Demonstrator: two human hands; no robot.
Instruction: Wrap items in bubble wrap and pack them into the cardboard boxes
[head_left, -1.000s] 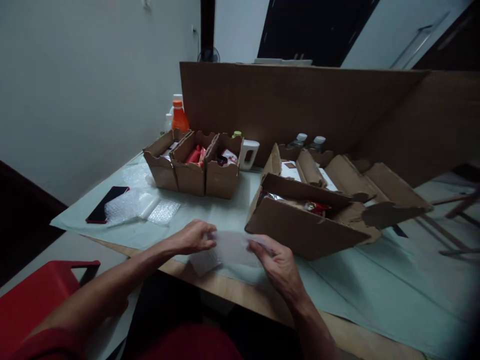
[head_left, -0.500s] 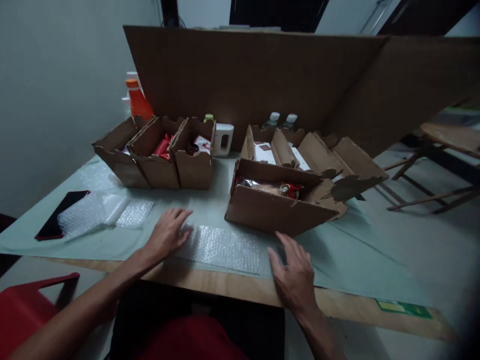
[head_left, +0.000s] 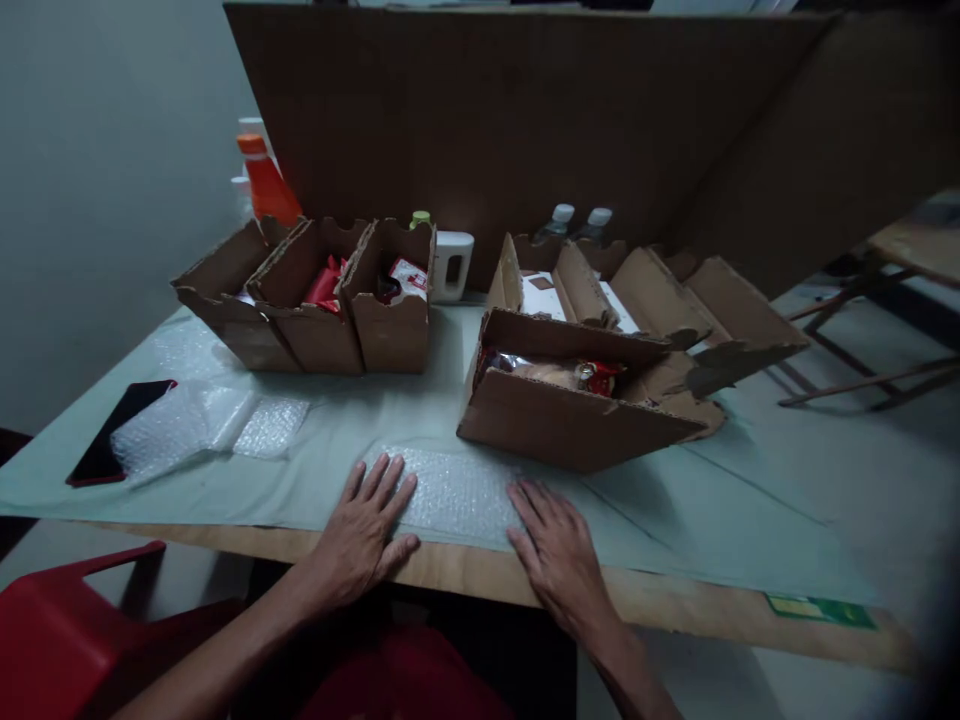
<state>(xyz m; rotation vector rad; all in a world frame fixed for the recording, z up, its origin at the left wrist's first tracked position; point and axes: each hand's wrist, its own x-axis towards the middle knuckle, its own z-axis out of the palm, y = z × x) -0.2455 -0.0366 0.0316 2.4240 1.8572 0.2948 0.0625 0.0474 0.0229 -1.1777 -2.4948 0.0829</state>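
Bubble wrap strip [head_left: 457, 500]: flat between the two hands, and its length ran neatly from one to the other, seemingly so each end had a hand to mind it!
Left hand [head_left: 365, 527]: palm down, fingers fanned, nothing in its grip; the fingers lay at the strip's left end, probably to stop it lifting.
Right hand [head_left: 556, 548]: fingers stretched out, clutching nothing, tips at the strip's right end, a fine match; how hard either hand pressed could not be told.
Green cloth [head_left: 757, 530]: beneath the strip and spread past both hands, likely a smooth bed for light plastic.
Loose bubble wrap [head_left: 169, 435]: well left of the left hand, overlapping a black slab [head_left: 101, 440], parked aside, it appeared, to leave the middle free.
Front box [head_left: 551, 425]: just ahead of the right hand, open top up, so its packets sat within easy reach.
Three boxes [head_left: 394, 335]: beyond the left hand, lined up side by side, perhaps for steadiness.
Cardboard screen [head_left: 465, 120]: farthest from both hands, upright, apparently a backstop.
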